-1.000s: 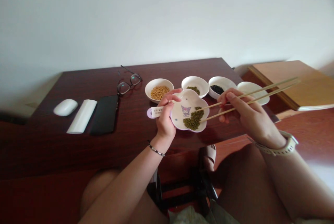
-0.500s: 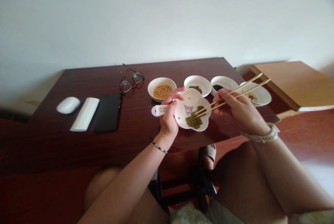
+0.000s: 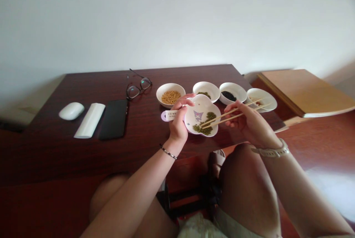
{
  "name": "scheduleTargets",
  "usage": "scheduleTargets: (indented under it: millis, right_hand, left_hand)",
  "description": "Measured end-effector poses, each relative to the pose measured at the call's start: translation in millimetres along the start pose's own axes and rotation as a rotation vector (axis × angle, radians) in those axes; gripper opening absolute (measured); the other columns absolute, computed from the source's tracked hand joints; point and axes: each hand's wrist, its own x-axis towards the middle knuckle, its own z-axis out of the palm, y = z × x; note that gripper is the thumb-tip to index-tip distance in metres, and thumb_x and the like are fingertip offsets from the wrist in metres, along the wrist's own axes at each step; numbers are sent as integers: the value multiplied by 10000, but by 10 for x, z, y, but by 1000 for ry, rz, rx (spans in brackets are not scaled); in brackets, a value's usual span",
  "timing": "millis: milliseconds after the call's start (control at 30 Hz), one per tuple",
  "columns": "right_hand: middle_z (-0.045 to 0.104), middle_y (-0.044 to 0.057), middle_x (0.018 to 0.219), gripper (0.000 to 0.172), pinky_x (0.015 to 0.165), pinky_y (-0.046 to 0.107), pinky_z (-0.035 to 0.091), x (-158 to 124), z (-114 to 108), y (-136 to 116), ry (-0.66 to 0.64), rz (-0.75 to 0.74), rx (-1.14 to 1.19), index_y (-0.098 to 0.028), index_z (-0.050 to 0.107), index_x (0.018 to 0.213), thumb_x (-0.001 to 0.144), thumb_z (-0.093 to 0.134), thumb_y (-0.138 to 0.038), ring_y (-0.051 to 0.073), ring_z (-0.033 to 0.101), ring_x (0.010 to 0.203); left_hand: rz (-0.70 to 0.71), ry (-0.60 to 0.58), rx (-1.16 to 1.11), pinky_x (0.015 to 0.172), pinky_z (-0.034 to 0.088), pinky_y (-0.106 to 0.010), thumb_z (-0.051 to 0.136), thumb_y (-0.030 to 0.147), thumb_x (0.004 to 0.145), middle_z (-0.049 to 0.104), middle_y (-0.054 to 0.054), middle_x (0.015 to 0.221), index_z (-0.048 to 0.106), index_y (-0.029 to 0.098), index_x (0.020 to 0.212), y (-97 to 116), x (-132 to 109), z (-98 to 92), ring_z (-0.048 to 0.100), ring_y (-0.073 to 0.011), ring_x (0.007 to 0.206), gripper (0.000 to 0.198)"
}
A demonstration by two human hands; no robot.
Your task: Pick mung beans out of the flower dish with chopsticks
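Observation:
My left hand (image 3: 179, 121) grips a flower-shaped dish (image 3: 201, 101) by its left edge, thumb on the rim. The dish is white inside, with a purple cartoon figure printed on it, and tilts towards me. Green mung beans (image 3: 203, 130) lie spread along its lower and right lobes. In my right hand (image 3: 246, 121) is a pair of wooden chopsticks (image 3: 222, 117), tips down among the beans, slightly apart. Behind the dish stands a white bowl (image 3: 212, 87) with some mung beans in it. A labelled purple tab (image 3: 164, 116) sticks out left of my left hand.
Along the back stand a bowl of soybeans (image 3: 171, 97), a bowl of black beans (image 3: 229, 96) and a white dish (image 3: 270, 101) with small reddish bits. To the left lie eyeglasses (image 3: 140, 88), a black phone (image 3: 113, 119), a white oblong case (image 3: 90, 120) and a rounded white object (image 3: 71, 111).
The chopstick tips have shifted left and down in the dish, and the beans lie more spread out. My right hand has lowered slightly. The view has turned a little.

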Motion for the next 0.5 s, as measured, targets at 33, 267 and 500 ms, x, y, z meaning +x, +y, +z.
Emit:
scheduleTargets:
  millis: [33, 267, 500]
  right_hand:
    - [735, 38, 818, 377, 560, 182, 589, -19, -6, -20, 17, -25, -14, -205, 780, 948, 1002, 734, -575, 116, 688, 636]
    - [683, 18, 742, 390, 554, 178, 538, -71, 46, -137, -35, -106, -190, -199, 773, 929, 1015, 724, -576, 107, 634, 626]
    - [686, 24, 729, 409, 568, 196, 535, -23, 199, -25, -45, -100, -80, -194, 719, 887, 1007, 727, -585, 121, 641, 635]
  left_hand:
    - [3, -1, -4, 1241, 395, -596, 516, 264, 985, 767, -60, 1312, 716, 251, 899, -7, 2, -3, 640, -335, 1346, 218]
    - [11, -26, 33, 1253, 381, -593, 509, 272, 992, 783, -66, 1273, 721, 254, 912, -16, 7, -13, 636, -335, 1358, 227]
    - [17, -42, 52, 1236, 397, -563, 525, 293, 988, 783, -67, 1269, 715, 250, 905, 33, 2, -3, 652, -330, 1326, 213]
